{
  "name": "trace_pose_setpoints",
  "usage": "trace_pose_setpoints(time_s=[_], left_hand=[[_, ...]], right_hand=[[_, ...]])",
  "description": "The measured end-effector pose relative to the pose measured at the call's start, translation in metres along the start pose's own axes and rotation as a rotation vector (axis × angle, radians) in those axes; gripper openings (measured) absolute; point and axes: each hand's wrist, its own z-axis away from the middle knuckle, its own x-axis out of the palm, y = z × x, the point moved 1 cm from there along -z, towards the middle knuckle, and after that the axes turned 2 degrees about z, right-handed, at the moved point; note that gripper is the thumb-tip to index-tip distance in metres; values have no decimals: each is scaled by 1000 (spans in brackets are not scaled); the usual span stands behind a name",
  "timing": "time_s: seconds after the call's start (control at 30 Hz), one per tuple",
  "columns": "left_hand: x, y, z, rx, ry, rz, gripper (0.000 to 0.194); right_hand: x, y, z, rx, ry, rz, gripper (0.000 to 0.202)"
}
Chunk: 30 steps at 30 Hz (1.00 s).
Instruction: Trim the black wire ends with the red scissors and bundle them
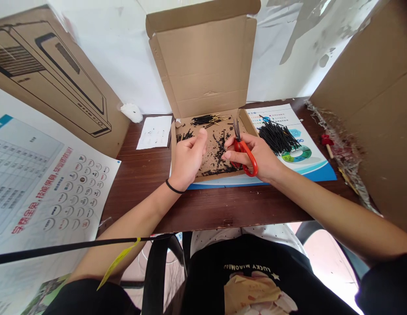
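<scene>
Red-handled scissors (249,158) are in my right hand (262,158), their dark blades pointing away from me over the box. My right thumb and forefinger come close together beside the handles. Over the left part of the open cardboard box (210,178), my left hand (187,159) is closed with the thumb on top; whatever its fingers hold is hidden. Between the hands, black scraps (219,153) litter the box floor. Thin black pieces with yellowish ends (208,119) lie at the back of the box, and more black sticks (185,136) lie just beyond my left hand.
Right of the box, a pile of thin black sticks (278,138) rests on a printed sheet (316,164). A small white paper (154,132) lies left. Cardboard panels (370,100) flank the brown table (219,210). A black strap (75,248) crosses at lower left.
</scene>
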Motion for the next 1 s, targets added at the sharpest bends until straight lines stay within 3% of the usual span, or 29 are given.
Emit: trace_pose_setpoints(time_s=[0.07,0.17,0.27,0.47,1.0], left_hand=[[0,-3,0,28,-23,-63,50],[0,-2,0,104,-76,-116,8],[1,5,3,191,-138,-112,17],[5,16,10,320,-181,-28,13],[8,17,12,245,-229,17,21]], right_hand=[[0,-1,0,8,2,-14,43],[-1,0,0,9,-1,-49,40],[-2,1,0,9,-32,-99,40],[-1,0,0,-2,-76,-103,41],[-2,2,0,-32,-89,-79,35]])
